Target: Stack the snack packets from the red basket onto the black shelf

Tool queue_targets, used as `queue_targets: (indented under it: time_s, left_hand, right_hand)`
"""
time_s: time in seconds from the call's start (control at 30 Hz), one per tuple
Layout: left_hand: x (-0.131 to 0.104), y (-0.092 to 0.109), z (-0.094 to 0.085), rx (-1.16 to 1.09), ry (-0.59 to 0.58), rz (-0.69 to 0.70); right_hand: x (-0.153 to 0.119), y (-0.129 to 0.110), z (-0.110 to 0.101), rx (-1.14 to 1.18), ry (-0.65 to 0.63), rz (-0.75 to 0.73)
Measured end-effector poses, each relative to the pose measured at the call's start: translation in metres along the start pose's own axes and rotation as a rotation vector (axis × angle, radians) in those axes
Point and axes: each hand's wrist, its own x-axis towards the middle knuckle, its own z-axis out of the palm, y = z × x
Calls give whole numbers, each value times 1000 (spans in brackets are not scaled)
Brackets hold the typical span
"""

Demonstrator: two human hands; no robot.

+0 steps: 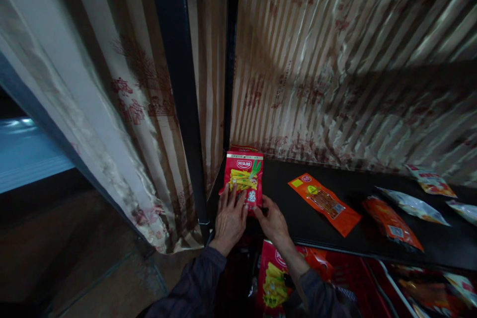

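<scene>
A red snack packet (244,165) with yellow sticks pictured on it lies at the left end of a black shelf (278,184), over another packet whose top edge shows behind it. My left hand (231,217) rests on the packet's lower left part, fingers spread flat. At its lower right corner is my right hand (273,218), thumb on the packet's edge and fingers partly curled beside it. To the right lies an orange packet (324,203), touched by neither hand.
Further right on the shelf are a dark orange packet (393,223) and white packets (413,203). A black post (182,74) and curtains (298,59) stand left and behind. Below, a red crate (357,283) and a large red packet (274,283) sit under my right forearm.
</scene>
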Motion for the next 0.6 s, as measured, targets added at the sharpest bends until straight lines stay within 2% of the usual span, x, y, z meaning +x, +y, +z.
queue_targets:
  time_s: [0.1,0.2,0.27,0.37,0.43,0.6]
  left_hand:
    - [0,0,0,11,-15,9]
    - [0,1,0,37,-4,11]
    - [1,1,1,48,0,16]
    - [1,1,1,79,-10,15]
    - [0,2,1,105,-12,9]
    - [0,5,-1,116,9,-48]
  right_hand:
    - [5,-12,-5,-211,101,-137]
    - [28,-37,-2,-323,24,-452]
    - [51,-54,6,-414,-39,-591]
    - [88,-74,23,-601,-145,-616]
    - [105,-79,36,-723,-220,-533]
    - [123,-68,59,-859,-375,-383]
